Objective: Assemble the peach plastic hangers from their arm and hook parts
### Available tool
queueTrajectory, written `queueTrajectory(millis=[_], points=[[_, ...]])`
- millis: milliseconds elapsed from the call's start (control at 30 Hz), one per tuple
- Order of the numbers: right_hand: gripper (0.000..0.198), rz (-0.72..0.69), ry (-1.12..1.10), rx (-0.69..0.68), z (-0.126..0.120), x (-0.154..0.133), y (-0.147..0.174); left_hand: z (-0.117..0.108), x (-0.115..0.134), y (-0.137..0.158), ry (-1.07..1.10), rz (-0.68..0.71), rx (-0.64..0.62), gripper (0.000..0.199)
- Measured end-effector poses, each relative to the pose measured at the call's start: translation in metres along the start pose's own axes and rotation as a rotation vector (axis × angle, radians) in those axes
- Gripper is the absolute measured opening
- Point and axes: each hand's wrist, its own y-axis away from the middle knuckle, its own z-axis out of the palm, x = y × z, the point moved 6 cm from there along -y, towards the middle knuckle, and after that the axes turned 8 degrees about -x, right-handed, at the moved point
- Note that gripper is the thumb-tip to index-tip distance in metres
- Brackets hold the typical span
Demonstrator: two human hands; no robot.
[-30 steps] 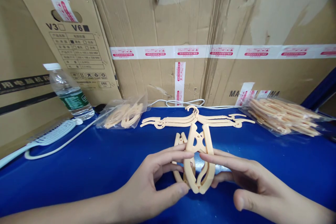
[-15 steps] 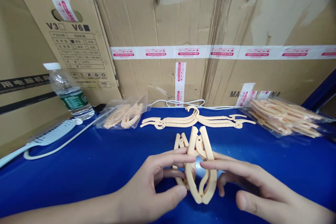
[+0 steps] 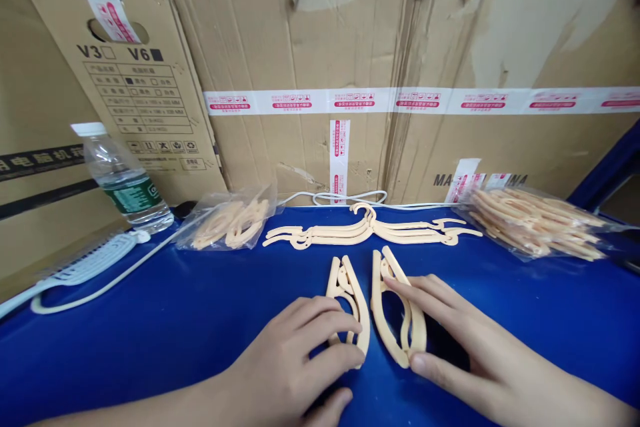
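Two cream-coloured folding clothes hangers, folded shut, lie side by side on the blue tabletop, slightly apart. My left hand [image 3: 300, 353] lies across the left folded hanger [image 3: 353, 280], its bent fingers resting over the lower half and its thumb lower down, off the hanger. The right folded hanger [image 3: 381, 320] is held along its right side by my right hand [image 3: 465, 340], index finger near the top end and thumb at the bottom tip. Behind them, several unfolded hangers [image 3: 345, 235] lie stacked, hooks together.
At the back left are a clear bag of folded hangers [image 3: 245, 223], a water bottle [image 3: 133, 193] and a pale blue hairbrush [image 3: 95, 260]. A bigger bag of hangers [image 3: 540, 223] sits at the back right. Cardboard boxes [image 3: 280, 47] stand along the rear, with a white cable [image 3: 350, 198] before them.
The right hanger was upright between my hands, overlapping the left one; now it lies to the right, separate. My right thumb has come onto it, and my left hand has settled over the left hanger.
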Motion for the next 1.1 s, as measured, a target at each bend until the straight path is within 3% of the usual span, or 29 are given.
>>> queueTrajectory(millis=[267,500,700,1100], points=[[0.066,-0.035,0.182,-0.083,-0.001,-0.014,-0.004,-0.001,0.005,-0.002,-0.099,-0.073,-0.111,0.032],[0.061,-0.045,0.25,-0.096,0.001,-0.016,-0.008,-0.002,0.008,0.002,-0.169,-0.044,0.021,0.024],[0.058,-0.071,0.286,-0.089,-0.001,-0.019,-0.009,-0.001,0.006,0.002,-0.202,-0.059,-0.017,0.022],[0.06,-0.073,0.339,-0.035,-0.001,-0.019,-0.007,-0.006,0.005,0.0,-0.187,-0.048,0.023,0.024]])
